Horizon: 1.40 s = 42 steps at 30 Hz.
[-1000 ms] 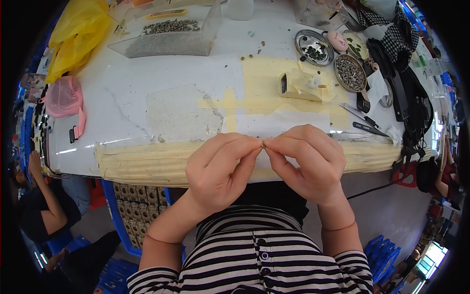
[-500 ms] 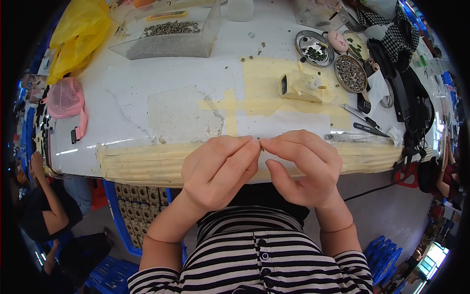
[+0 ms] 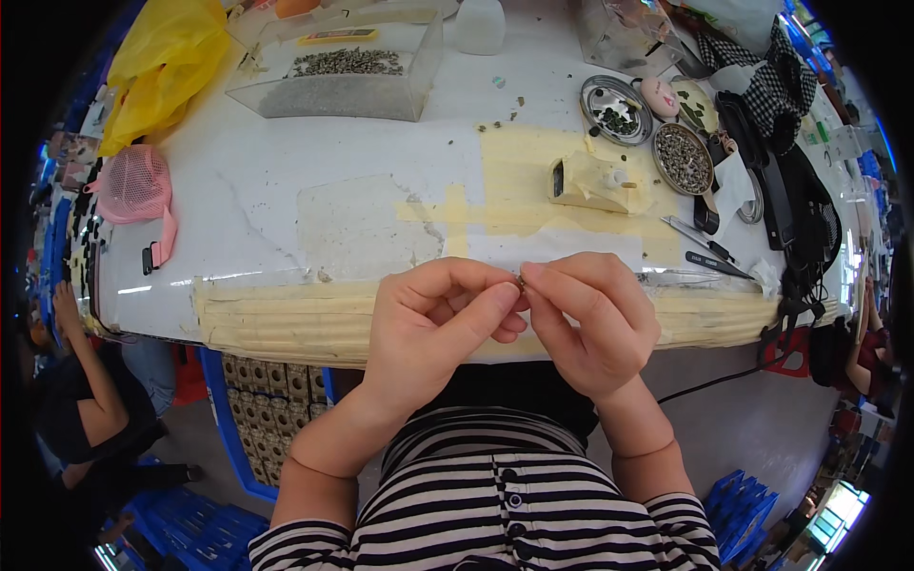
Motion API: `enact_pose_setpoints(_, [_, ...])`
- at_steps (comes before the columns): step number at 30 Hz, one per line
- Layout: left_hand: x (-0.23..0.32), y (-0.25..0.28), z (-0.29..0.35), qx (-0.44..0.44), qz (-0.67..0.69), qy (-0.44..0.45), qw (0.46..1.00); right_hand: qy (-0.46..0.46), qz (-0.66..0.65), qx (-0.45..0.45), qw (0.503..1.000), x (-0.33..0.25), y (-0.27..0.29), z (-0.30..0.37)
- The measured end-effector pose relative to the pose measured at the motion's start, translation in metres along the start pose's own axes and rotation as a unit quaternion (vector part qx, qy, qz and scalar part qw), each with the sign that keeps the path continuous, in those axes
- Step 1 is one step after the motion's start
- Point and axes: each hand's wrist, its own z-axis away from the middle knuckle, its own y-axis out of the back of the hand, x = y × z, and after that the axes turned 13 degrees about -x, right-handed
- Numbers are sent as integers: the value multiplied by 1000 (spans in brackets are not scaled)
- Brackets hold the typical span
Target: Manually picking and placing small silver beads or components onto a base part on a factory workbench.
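Head view: the bare left hand [image 3: 424, 324] and bare right hand [image 3: 598, 325] pinch one tiny, dark piece [image 3: 521, 283], its shape unclear, above pale yellow tape [image 3: 286, 316] along the white table [image 3: 238, 200].

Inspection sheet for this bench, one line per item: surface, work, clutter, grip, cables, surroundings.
Surface: white table, stained, crumbs scattered; yellowish tape along the near edge.
Work: tiny piece at the fingertips, too small to identify; round dish of small grey pieces at right.
Clutter: yellow bag and pink mesh item at left; black-handled tweezers at right.
Grip: left hand and right hand meet fingertip to fingertip at the piece.
Cables: black cable beyond the near edge, right side; its ends can't be traced.
Surroundings: blue crate of metallic-looking parts below; another person at left.
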Motion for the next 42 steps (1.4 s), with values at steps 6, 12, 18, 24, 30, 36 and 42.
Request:
enact_pose_setpoints(6, [1,3,-2,-12,21,-3,1000,-17,-35,-13,999,-2,2,0])
enact_pose_setpoints(12, [-4,-4,0,54,-157,-95,981,-19,-45,-12,999,-3,1,-4])
enact_pose_setpoints(18, [-3,-2,-6,68,-436,-219,870,-13,1,-40,999,-5,4,-6])
enact_pose_setpoints(24, [5,6,-5,11,-382,-128,915,-1,19,-106,994,-5,16,-9])
enact_pose_setpoints(30, [2,2,-3,30,-290,-82,953,-15,17,-103,994,-10,16,-10])
enact_pose_setpoints(36, [5,2,-3,16,-424,-159,892,-32,1,-130,991,-8,22,-10])
enact_pose_setpoints(42, [8,-2,-3,10,-477,-183,860,-44,-21,-114,992,-10,21,-10])
